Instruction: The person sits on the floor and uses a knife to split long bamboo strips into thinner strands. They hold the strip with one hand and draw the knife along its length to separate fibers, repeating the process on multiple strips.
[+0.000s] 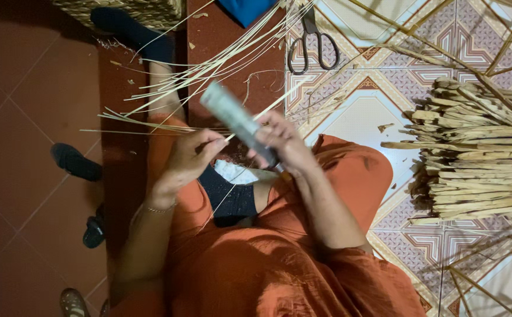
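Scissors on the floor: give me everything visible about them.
The scissors lie flat on the patterned tile floor, near its edge with the red floor, at the top of the view. Two dark loop handles point toward the person; the grey, metal-looking blades point away and look shut, their tips hidden under pale strips that cross them. Neither hand touches them; the right hand, holding a knife, is the nearer.
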